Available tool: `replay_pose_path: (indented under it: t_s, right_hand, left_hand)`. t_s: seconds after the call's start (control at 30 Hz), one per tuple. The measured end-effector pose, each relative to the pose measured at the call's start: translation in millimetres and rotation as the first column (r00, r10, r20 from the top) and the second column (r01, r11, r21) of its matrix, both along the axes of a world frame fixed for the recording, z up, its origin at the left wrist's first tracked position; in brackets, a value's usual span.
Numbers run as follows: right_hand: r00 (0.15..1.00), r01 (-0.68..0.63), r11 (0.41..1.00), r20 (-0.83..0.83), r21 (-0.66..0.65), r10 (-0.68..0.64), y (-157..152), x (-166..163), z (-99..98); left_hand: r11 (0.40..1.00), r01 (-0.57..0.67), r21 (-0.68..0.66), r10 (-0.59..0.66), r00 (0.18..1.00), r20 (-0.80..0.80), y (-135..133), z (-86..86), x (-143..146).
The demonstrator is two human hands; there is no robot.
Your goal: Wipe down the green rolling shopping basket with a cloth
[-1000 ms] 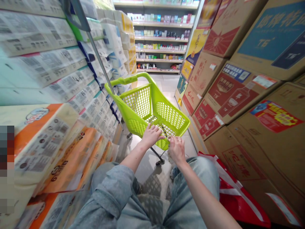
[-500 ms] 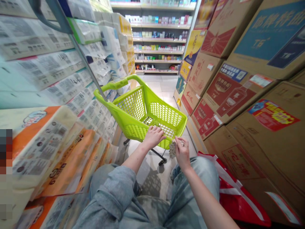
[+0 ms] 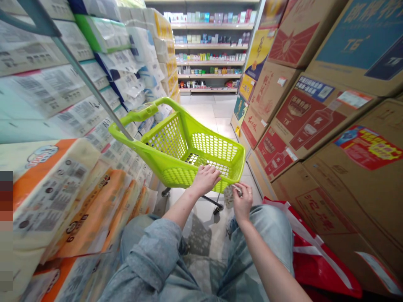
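Observation:
A lime-green shopping cart (image 3: 176, 178) with a perforated plastic basket stands in front of me, turned sideways. My left hand (image 3: 206, 179) grips the near rim of the basket, its fingers bent over the edge. Just right of it, my right hand (image 3: 242, 199) pinches a small grey-beige patterned cloth (image 3: 229, 196) close to the basket's front corner. The cloth hangs from the fingers and seems to touch the green plastic. Inside, the basket's floor grid is partly visible. A grey pole rises from the cart's handle end to the upper left.
Stacked tissue packs (image 3: 63, 197) line the left side. Cardboard cartons (image 3: 315, 193) rise on the right, with a red bag (image 3: 315, 260) beside my knee. Shelves (image 3: 210, 63) of small boxes stand behind a tiled floor (image 3: 217, 109). The cart's black caster (image 3: 218, 208) rests near my feet.
The cart's handle end and pole have shifted left in view. My right hand still holds the cloth, at nearly the same corner. My left hand stays on the rim.

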State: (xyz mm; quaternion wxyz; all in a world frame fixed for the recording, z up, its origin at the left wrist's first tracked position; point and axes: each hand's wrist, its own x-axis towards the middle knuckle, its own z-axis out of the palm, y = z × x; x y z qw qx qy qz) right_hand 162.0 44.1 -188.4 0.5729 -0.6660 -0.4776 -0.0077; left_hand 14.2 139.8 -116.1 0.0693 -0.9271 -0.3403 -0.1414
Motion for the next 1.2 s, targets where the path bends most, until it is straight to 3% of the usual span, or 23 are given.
replay_pose_path:
  t_s: [0.13, 0.27, 0.63, 0.73, 0.9, 1.03, 1.2]
  right_hand:
    - [0.997, -0.015, 1.000, -0.073, -0.013, 0.014, 6.0, -11.5, 4.7]
    - [0.979, 0.043, 0.996, -0.195, -0.084, -0.059, 6.5, -18.8, 5.0]
    - [0.930, 0.132, 0.985, -0.329, -0.113, -0.163, 16.0, -7.0, 13.6]
    - [0.905, 0.146, 0.981, -0.384, -0.125, -0.183, 21.5, 5.4, 5.3]
    - [0.802, 0.268, 0.939, -0.490, -0.217, -0.342, 23.7, 39.1, -20.6]
    - [0.848, 0.255, 0.958, -0.445, -0.132, -0.287, 12.9, 26.4, -20.9]
    - [0.963, 0.154, 0.988, -0.221, -0.029, -0.157, 10.9, -13.6, -18.7]
  left_hand:
    - [1.000, -0.018, 0.011, 0.018, 1.000, 0.010, -0.8, -1.2, 2.1]
    - [1.000, -0.016, 0.006, 0.016, 1.000, 0.019, -2.9, -0.1, 0.1]
    - [0.999, -0.024, -0.027, 0.025, 0.999, 0.043, -0.1, -0.2, 5.7]
    - [0.998, -0.034, -0.046, 0.036, 0.998, 0.052, -0.1, 0.5, 7.9]
    - [0.998, -0.031, -0.049, 0.034, 0.997, 0.064, -1.9, 0.8, 5.9]
    - [0.998, -0.028, -0.052, 0.031, 0.998, 0.055, -1.6, 0.4, 4.2]
    - [0.998, -0.035, -0.053, 0.038, 0.998, 0.042, -2.1, 1.8, 5.7]
